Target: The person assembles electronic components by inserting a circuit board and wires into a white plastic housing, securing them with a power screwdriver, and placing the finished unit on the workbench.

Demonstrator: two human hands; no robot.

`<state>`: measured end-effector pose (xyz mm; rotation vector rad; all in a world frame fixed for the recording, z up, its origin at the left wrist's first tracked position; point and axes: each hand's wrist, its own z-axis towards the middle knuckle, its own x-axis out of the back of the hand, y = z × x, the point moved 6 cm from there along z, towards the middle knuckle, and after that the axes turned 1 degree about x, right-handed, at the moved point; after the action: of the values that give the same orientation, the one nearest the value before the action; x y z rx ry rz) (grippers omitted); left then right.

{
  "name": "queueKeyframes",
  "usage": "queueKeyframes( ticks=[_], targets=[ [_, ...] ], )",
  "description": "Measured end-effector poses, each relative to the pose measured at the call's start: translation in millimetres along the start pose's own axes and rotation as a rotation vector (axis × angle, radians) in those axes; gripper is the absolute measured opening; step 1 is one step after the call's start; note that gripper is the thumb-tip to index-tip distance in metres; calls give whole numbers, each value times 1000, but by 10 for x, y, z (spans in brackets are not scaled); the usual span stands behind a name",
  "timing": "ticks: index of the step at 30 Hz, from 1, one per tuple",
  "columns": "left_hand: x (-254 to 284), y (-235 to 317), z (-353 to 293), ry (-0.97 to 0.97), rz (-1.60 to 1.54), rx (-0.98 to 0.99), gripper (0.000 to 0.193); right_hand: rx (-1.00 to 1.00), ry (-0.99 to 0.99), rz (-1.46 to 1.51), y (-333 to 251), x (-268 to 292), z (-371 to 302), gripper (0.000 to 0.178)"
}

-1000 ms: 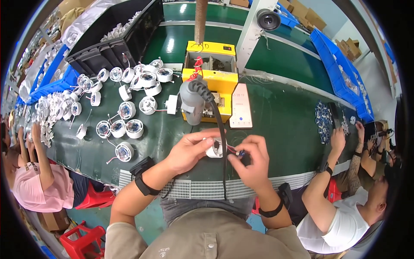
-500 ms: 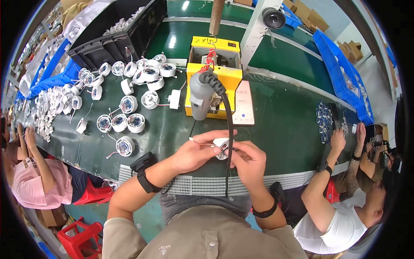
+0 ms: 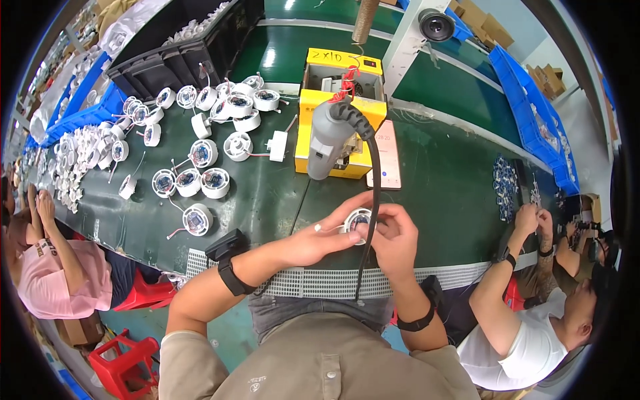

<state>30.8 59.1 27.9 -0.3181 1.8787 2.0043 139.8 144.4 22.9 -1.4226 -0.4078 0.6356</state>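
Note:
A small white round housing (image 3: 354, 215) with a circuit board inside is held up over the near edge of the bench. My left hand (image 3: 313, 245) grips it from the left, thumb on its lower rim and a thin wire with a white plug beside the fingers. On the right side, the bent fingers of my right hand (image 3: 397, 243) close on the housing's edge; their tips are partly hidden. In front of them hangs the black cable (image 3: 375, 193) of a grey electric screwdriver (image 3: 328, 143), which is suspended above the bench.
Behind the screwdriver stands a yellow screw feeder (image 3: 310, 127), with a phone (image 3: 393, 163) beside it. Similar white housings (image 3: 215, 183) sit left, before a black crate (image 3: 150, 70). Blue bins (image 3: 527, 127) line the right. Co-workers' hands (image 3: 527, 219) handle blue circuit boards (image 3: 503, 187).
The housing has turned in my hands, so its open face with the board now shows. Both hands have shifted slightly right. The co-worker's hands at right have come together.

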Motion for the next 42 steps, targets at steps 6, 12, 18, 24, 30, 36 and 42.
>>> queueKeyframes(
  ticks=[6,12,18,24,30,36,42],
  targets=[
    [197,-183,-30,186,289,380,48,-15,-60,-241,102,37,56,33],
    [345,-270,-19,355,200,195,38,240,18,-329,-396,-293,291,49],
    [400,-178,-48,366,223,199,36,457,-150,-462,-399,-927,663,61],
    [451,-319,0,458,-22,236,40,771,8,34,-807,-779,903,53],
    [484,-314,-34,467,1,307,38,592,95,178,-699,-802,1166,43],
    [495,-287,-33,499,-6,310,38,563,95,185,-622,-843,1177,43],
    [495,-280,-36,521,-25,311,38,566,30,112,-630,-871,1163,42]
  ],
)
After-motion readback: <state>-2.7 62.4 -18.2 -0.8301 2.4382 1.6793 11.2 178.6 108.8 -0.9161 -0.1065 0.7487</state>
